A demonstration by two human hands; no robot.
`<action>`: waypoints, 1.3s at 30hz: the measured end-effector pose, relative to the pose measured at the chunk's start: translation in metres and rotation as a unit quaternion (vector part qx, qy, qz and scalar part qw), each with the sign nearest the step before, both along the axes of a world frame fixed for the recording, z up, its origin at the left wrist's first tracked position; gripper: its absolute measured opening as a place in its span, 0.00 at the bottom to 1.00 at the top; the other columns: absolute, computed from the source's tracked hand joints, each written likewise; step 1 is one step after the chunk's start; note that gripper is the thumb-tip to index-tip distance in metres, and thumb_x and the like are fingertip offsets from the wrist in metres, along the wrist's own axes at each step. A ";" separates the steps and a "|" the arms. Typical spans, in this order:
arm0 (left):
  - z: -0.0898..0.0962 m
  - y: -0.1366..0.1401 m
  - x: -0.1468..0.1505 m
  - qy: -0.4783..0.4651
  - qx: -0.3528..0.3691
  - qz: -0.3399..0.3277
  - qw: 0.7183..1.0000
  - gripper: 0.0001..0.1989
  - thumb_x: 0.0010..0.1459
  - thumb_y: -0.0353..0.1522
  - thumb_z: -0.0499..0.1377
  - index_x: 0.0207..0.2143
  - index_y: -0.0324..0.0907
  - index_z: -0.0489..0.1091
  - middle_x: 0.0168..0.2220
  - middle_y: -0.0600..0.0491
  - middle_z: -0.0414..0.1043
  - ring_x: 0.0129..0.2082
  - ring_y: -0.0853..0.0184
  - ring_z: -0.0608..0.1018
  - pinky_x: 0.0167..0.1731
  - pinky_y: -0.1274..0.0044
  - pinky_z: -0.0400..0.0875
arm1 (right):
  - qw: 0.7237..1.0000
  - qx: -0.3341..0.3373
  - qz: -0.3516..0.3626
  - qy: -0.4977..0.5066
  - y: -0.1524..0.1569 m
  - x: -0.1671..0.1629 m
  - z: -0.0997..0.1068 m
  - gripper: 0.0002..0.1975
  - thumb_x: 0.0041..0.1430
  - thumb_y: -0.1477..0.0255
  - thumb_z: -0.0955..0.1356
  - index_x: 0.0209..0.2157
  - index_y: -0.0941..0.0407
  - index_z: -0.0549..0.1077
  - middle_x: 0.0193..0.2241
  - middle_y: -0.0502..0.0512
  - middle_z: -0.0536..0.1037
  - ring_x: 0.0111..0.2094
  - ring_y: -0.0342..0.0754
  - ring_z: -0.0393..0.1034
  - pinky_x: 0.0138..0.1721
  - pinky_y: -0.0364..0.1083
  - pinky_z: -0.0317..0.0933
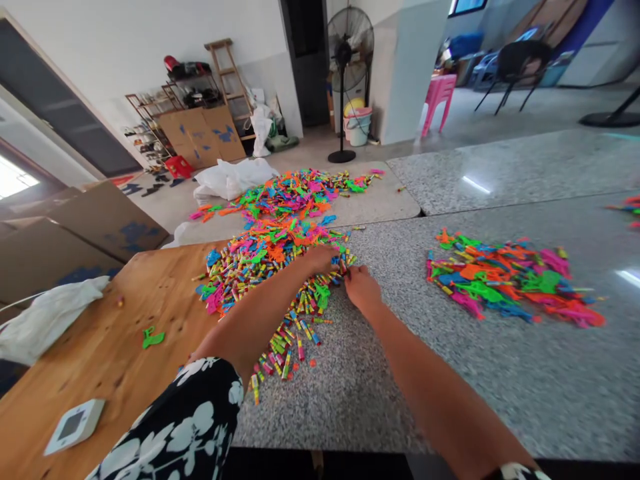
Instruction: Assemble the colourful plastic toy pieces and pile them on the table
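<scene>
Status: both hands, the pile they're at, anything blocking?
Left hand, right hand close together at right edge of pile; grip unclear. Tubes and plastic pieces mixed. Left forearm hides part of pile.

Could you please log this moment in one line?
Left hand: at multicoloured striped tubes | right hand: at their edge | surface: grey speckled tabletop

multicol. pile, blk/wht floral sleeve, gry-speckled tabletop
</scene>
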State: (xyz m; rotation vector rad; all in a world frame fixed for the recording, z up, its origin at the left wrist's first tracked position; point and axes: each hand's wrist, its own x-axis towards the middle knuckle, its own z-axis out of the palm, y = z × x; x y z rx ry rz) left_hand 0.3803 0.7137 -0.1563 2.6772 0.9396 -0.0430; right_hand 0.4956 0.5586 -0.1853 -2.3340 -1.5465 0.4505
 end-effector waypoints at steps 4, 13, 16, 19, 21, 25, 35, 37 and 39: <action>-0.001 -0.008 -0.029 0.020 -0.008 -0.057 0.998 0.35 0.45 0.34 0.73 0.58 0.46 0.73 0.62 0.43 0.71 0.63 0.48 0.69 0.62 0.67 0.61 | 0.998 -0.017 0.060 0.008 -0.022 -0.001 0.001 0.18 0.70 0.70 0.62 0.59 0.56 0.70 0.51 0.65 0.75 0.46 0.58 0.77 0.42 0.49 0.65; 0.021 -0.041 -0.060 -0.027 -0.039 0.055 0.997 0.17 0.55 0.31 0.67 0.49 0.44 0.78 0.45 0.41 0.81 0.53 0.47 0.79 0.59 0.63 0.65 | 0.992 0.016 0.102 0.078 -0.095 -0.022 -0.011 0.11 0.67 0.74 0.65 0.48 0.56 0.76 0.49 0.61 0.80 0.48 0.52 0.76 0.48 0.46 0.63; 0.033 -0.052 -0.067 -0.120 -0.011 0.074 0.990 0.12 0.64 0.35 0.61 0.49 0.44 0.77 0.51 0.41 0.79 0.58 0.50 0.76 0.65 0.60 0.59 | 0.985 0.078 0.054 0.147 -0.109 -0.019 -0.017 0.08 0.65 0.72 0.67 0.40 0.56 0.78 0.42 0.59 0.81 0.43 0.52 0.75 0.47 0.46 0.64; 0.042 -0.071 -0.079 -0.283 -0.079 0.124 0.948 0.15 0.63 0.37 0.62 0.52 0.44 0.74 0.54 0.42 0.78 0.56 0.54 0.78 0.61 0.62 0.66 | 0.942 0.175 -0.030 0.284 -0.118 -0.014 -0.016 0.08 0.61 0.66 0.70 0.34 0.55 0.79 0.33 0.55 0.80 0.35 0.50 0.73 0.39 0.47 0.65; 0.046 -0.093 -0.087 -0.374 -0.222 0.160 0.886 0.18 0.62 0.40 0.64 0.52 0.43 0.72 0.51 0.43 0.79 0.47 0.57 0.82 0.49 0.66 0.75 | 0.881 0.214 -0.079 0.414 -0.121 -0.014 -0.006 0.14 0.58 0.58 0.72 0.33 0.55 0.79 0.25 0.50 0.76 0.26 0.47 0.69 0.30 0.46 0.63; 0.053 -0.148 -0.094 -0.485 -0.479 0.198 0.704 0.23 0.56 0.43 0.70 0.48 0.42 0.70 0.48 0.45 0.80 0.36 0.63 0.84 0.33 0.75 0.77 | 0.753 0.235 -0.106 0.606 -0.125 -0.029 0.028 0.22 0.47 0.51 0.77 0.34 0.56 0.79 0.19 0.44 0.69 0.19 0.43 0.62 0.22 0.43 0.59; 0.070 -0.226 -0.100 -0.580 -0.507 0.221 0.597 0.19 0.54 0.37 0.73 0.44 0.39 0.73 0.44 0.46 0.82 0.39 0.64 0.84 0.40 0.74 0.79 | 0.838 0.303 -0.007 0.453 -0.137 -0.072 0.057 0.14 0.50 0.58 0.77 0.31 0.54 0.80 0.27 0.50 0.75 0.26 0.44 0.65 0.26 0.44 0.62; 0.072 -0.229 -0.104 -0.582 -0.505 0.226 0.596 0.20 0.53 0.37 0.73 0.44 0.40 0.72 0.45 0.46 0.82 0.39 0.63 0.84 0.39 0.74 0.79 | 0.813 0.284 -0.021 0.508 -0.139 -0.074 0.059 0.14 0.52 0.58 0.75 0.32 0.53 0.77 0.22 0.47 0.72 0.21 0.43 0.62 0.22 0.44 0.60; 0.073 -0.231 -0.107 -0.584 -0.499 0.230 0.598 0.21 0.52 0.38 0.74 0.44 0.40 0.72 0.45 0.46 0.82 0.39 0.63 0.84 0.37 0.75 0.79 | 0.756 0.274 -0.032 0.594 -0.140 -0.077 0.063 0.13 0.53 0.59 0.74 0.33 0.52 0.73 0.19 0.43 0.68 0.18 0.43 0.59 0.20 0.44 0.60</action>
